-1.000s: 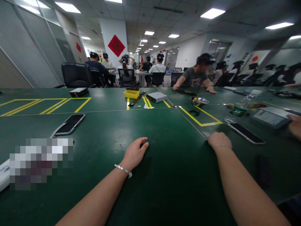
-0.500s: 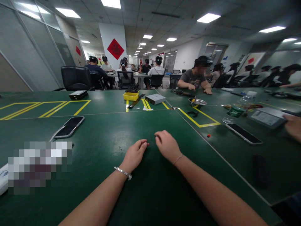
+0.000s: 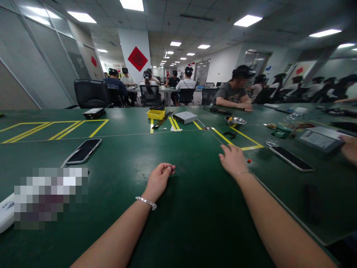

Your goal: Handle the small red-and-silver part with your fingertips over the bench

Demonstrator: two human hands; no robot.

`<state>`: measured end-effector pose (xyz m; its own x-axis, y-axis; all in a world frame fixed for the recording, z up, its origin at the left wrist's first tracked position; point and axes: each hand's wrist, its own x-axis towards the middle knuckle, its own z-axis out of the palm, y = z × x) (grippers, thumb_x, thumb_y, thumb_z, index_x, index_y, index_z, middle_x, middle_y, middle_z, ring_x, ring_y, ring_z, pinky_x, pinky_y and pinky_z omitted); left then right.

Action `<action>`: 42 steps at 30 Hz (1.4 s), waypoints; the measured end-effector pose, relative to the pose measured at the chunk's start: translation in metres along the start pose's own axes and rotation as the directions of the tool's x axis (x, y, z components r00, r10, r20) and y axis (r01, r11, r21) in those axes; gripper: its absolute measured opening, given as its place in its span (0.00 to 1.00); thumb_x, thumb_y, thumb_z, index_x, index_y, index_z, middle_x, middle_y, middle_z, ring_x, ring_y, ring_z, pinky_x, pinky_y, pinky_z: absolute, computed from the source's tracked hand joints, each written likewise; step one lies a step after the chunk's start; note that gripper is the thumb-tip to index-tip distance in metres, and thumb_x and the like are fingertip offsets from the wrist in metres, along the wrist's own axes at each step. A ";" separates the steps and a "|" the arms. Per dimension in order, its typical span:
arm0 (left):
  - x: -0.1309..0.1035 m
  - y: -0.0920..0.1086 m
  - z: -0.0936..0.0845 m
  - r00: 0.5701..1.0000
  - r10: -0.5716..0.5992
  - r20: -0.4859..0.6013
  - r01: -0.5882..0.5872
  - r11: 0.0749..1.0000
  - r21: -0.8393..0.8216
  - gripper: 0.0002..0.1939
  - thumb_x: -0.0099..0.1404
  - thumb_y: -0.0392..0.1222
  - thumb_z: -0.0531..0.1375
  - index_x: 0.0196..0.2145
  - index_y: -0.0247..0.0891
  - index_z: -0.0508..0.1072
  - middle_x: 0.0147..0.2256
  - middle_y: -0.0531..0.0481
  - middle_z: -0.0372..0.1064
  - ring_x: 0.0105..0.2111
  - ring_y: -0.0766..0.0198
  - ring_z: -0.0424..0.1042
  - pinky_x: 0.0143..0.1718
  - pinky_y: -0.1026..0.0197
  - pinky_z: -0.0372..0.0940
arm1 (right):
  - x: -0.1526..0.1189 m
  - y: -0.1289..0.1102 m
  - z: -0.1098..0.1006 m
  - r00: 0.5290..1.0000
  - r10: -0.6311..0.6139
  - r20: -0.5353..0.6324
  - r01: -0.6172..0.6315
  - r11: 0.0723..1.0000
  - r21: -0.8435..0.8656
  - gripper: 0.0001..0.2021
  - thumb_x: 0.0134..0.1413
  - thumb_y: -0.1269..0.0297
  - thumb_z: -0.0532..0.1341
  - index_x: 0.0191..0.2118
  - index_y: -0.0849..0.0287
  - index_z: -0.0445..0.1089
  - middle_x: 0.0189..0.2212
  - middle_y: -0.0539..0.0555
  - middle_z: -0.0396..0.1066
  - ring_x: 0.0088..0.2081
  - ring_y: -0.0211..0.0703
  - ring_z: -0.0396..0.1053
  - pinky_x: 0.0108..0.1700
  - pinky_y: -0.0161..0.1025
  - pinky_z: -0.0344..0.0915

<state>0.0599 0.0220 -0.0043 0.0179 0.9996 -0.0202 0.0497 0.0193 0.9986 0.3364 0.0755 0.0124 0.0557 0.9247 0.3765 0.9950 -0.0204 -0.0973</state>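
Green tabletop [image 3: 195, 216] with yellow tape outlines, open office behind, people seated at tables. Landmark is the yellow bin [image 3: 156, 114], black cables in it. Left hand [image 3: 156, 180]: nearer the camera than the bin, roughly in line with it, thumb and fingertips pinched together; can't tell what, if anything, is between them. Right hand [image 3: 232, 160]: nearer and right of bin, fingers released, loosely spread, palm down. Small orange-red bit [image 3: 249, 161] on the table, farther right of bin, just beside right hand. Grey metal box [image 3: 185, 117] just right of bin, metal bowl [image 3: 235, 120] well right of it. White-edged phone [image 3: 84, 151] nearer and left of bin.
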 end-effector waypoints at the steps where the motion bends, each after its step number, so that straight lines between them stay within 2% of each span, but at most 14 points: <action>1: 0.000 0.001 0.000 1.000 -0.011 -0.006 0.011 1.000 -0.002 0.10 0.54 0.43 0.53 0.32 0.35 0.65 0.37 0.44 0.70 0.33 0.65 0.70 0.38 0.60 0.62 | 0.003 0.022 0.001 0.993 0.115 -0.011 -0.116 0.990 -0.081 0.23 0.49 0.61 0.49 0.51 0.64 0.55 0.51 0.66 0.52 0.53 0.54 0.46 0.51 0.51 0.43; 4: -0.001 0.003 -0.001 0.999 -0.041 -0.016 0.041 0.999 -0.003 0.11 0.54 0.42 0.53 0.34 0.34 0.65 0.36 0.44 0.70 0.31 0.66 0.70 0.36 0.60 0.62 | 0.007 0.072 0.007 0.928 0.362 0.084 -0.343 0.922 -0.181 0.23 0.51 0.61 0.45 0.53 0.63 0.53 0.50 0.67 0.52 0.53 0.57 0.48 0.48 0.52 0.47; 8: -0.001 0.004 -0.002 0.999 -0.035 -0.005 0.035 0.999 -0.004 0.12 0.54 0.43 0.54 0.35 0.34 0.65 0.34 0.45 0.71 0.29 0.67 0.70 0.35 0.61 0.63 | 0.006 0.094 0.012 0.830 0.500 0.246 -0.453 0.863 -0.225 0.21 0.49 0.64 0.46 0.47 0.67 0.61 0.46 0.69 0.59 0.46 0.57 0.58 0.40 0.47 0.57; 14: 0.000 0.002 -0.002 0.999 -0.043 -0.009 0.043 0.998 -0.046 0.13 0.53 0.43 0.55 0.35 0.34 0.66 0.33 0.46 0.71 0.28 0.68 0.69 0.33 0.63 0.62 | 0.009 0.085 0.005 0.825 0.517 0.229 -0.485 0.855 -0.185 0.14 0.44 0.70 0.50 0.33 0.69 0.69 0.36 0.68 0.66 0.38 0.53 0.65 0.35 0.44 0.61; 16: 0.001 0.002 -0.002 0.999 -0.036 -0.013 0.036 0.998 -0.047 0.13 0.51 0.43 0.56 0.34 0.34 0.66 0.31 0.47 0.70 0.27 0.69 0.68 0.32 0.64 0.62 | 0.010 0.073 0.003 0.845 0.494 0.202 -0.495 0.867 -0.049 0.11 0.43 0.67 0.52 0.32 0.65 0.68 0.32 0.64 0.68 0.36 0.51 0.66 0.35 0.44 0.61; 18: 0.002 0.001 -0.003 1.000 -0.019 -0.018 0.018 0.998 -0.053 0.14 0.50 0.44 0.58 0.34 0.34 0.66 0.29 0.49 0.70 0.26 0.70 0.67 0.32 0.65 0.62 | 0.009 0.050 0.005 0.867 0.451 0.212 -0.491 0.846 0.209 0.09 0.42 0.64 0.55 0.31 0.62 0.66 0.29 0.59 0.69 0.33 0.47 0.67 0.35 0.42 0.62; 20: 0.003 -0.001 -0.005 0.999 -0.008 -0.039 0.005 0.997 -0.078 0.14 0.48 0.44 0.59 0.33 0.35 0.66 0.27 0.52 0.68 0.24 0.71 0.66 0.30 0.66 0.61 | 0.006 0.018 0.009 0.884 0.372 0.282 -0.467 0.705 0.534 0.08 0.39 0.65 0.58 0.29 0.61 0.64 0.25 0.55 0.69 0.29 0.41 0.67 0.32 0.38 0.63; 23: 0.007 -0.004 -0.010 0.996 -0.009 -0.090 -0.004 0.990 -0.144 0.15 0.47 0.45 0.60 0.32 0.35 0.66 0.25 0.54 0.65 0.22 0.74 0.63 0.28 0.68 0.59 | -0.004 -0.041 0.015 0.890 0.202 0.409 -0.454 0.319 0.832 0.08 0.35 0.68 0.62 0.27 0.61 0.62 0.23 0.52 0.68 0.24 0.35 0.65 0.26 0.33 0.63; 27: 0.009 -0.005 -0.011 0.994 -0.008 -0.112 -0.012 0.985 -0.171 0.15 0.45 0.46 0.61 0.30 0.35 0.66 0.23 0.56 0.63 0.21 0.74 0.61 0.26 0.68 0.58 | -0.019 -0.111 0.015 0.842 -0.008 0.540 -0.530 -0.205 0.823 0.05 0.40 0.69 0.60 0.27 0.60 0.63 0.22 0.50 0.67 0.20 0.30 0.61 0.22 0.29 0.60; 28: 0.009 -0.005 -0.011 0.994 -0.001 -0.107 -0.016 0.987 -0.163 0.15 0.44 0.45 0.61 0.29 0.35 0.66 0.23 0.56 0.63 0.21 0.74 0.61 0.26 0.68 0.57 | -0.022 -0.123 0.014 0.832 -0.046 0.552 -0.538 -0.304 0.786 0.03 0.42 0.69 0.59 0.27 0.60 0.64 0.21 0.49 0.66 0.19 0.29 0.61 0.21 0.29 0.60; 30: 0.008 -0.004 -0.010 0.995 0.016 -0.103 -0.030 0.989 -0.144 0.14 0.43 0.45 0.62 0.28 0.35 0.66 0.23 0.56 0.64 0.21 0.74 0.61 0.25 0.69 0.56 | -0.028 -0.140 0.013 0.827 -0.099 0.554 -0.540 -0.416 0.732 0.02 0.44 0.69 0.57 0.29 0.60 0.64 0.20 0.48 0.65 0.19 0.28 0.61 0.21 0.28 0.59; 32: 0.007 -0.003 -0.009 0.994 0.020 -0.107 -0.033 0.992 -0.126 0.14 0.42 0.44 0.62 0.27 0.35 0.66 0.22 0.57 0.64 0.21 0.75 0.60 0.23 0.70 0.55 | -0.035 -0.147 0.012 0.826 -0.148 0.544 -0.549 -0.427 0.718 0.03 0.45 0.69 0.56 0.30 0.60 0.65 0.20 0.48 0.65 0.20 0.29 0.62 0.23 0.28 0.60; 37: 0.006 -0.003 -0.011 0.995 -0.049 -0.084 0.034 0.986 -0.165 0.17 0.48 0.53 0.57 0.26 0.34 0.66 0.17 0.58 0.57 0.15 0.76 0.54 0.16 0.71 0.46 | -0.045 -0.137 0.013 0.774 -0.294 0.561 -0.633 -0.332 0.699 0.06 0.42 0.72 0.59 0.31 0.62 0.65 0.28 0.53 0.70 0.27 0.33 0.67 0.30 0.31 0.64; 42: 0.006 -0.003 -0.012 0.994 -0.089 -0.067 0.072 0.972 -0.224 0.22 0.51 0.58 0.51 0.25 0.33 0.67 0.19 0.55 0.60 0.16 0.76 0.56 0.15 0.71 0.46 | -0.038 -0.128 0.015 0.784 -0.294 0.547 -0.621 -0.375 0.688 0.08 0.39 0.71 0.62 0.31 0.62 0.65 0.26 0.51 0.70 0.24 0.29 0.66 0.28 0.28 0.63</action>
<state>0.0483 0.0280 -0.0071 -0.0534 0.9930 -0.1053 -0.1744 0.0946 0.9801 0.2055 0.0485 -0.0035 -0.2940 0.9387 -0.1802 -0.4647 -0.3051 -0.8313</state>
